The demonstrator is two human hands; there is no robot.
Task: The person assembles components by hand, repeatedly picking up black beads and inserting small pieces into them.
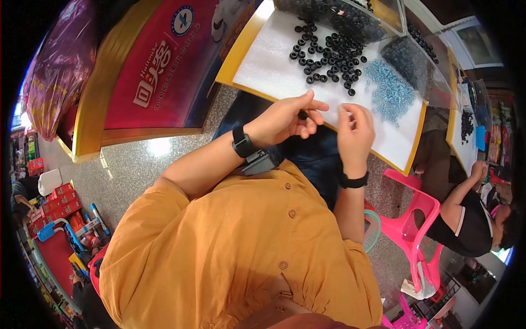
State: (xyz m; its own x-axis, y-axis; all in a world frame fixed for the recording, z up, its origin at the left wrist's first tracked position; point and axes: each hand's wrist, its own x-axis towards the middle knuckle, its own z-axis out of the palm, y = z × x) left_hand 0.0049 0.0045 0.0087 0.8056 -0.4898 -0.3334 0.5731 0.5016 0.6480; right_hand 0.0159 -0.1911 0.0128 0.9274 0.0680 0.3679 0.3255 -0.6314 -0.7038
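Observation:
My left hand [282, 119] is raised just off the near edge of the white-topped table [268, 60]. A black bead [303, 115] sits among its curled fingers. To its right, my right hand [355, 140] is closed in a pinch, thumb and forefinger together at the table's edge. Whatever it may hold is too small to make out. Beyond both hands lies a loose spread of round black beads [331, 55]. A heap of tiny light-blue beads [392, 90] lies to the right of them.
Clear plastic boxes of black beads [350, 22] stand at the table's far side. A red printed panel [159, 71] with a yellow frame is at left. A pink plastic chair [408, 219] stands at right, near a person [466, 214] seated by another table.

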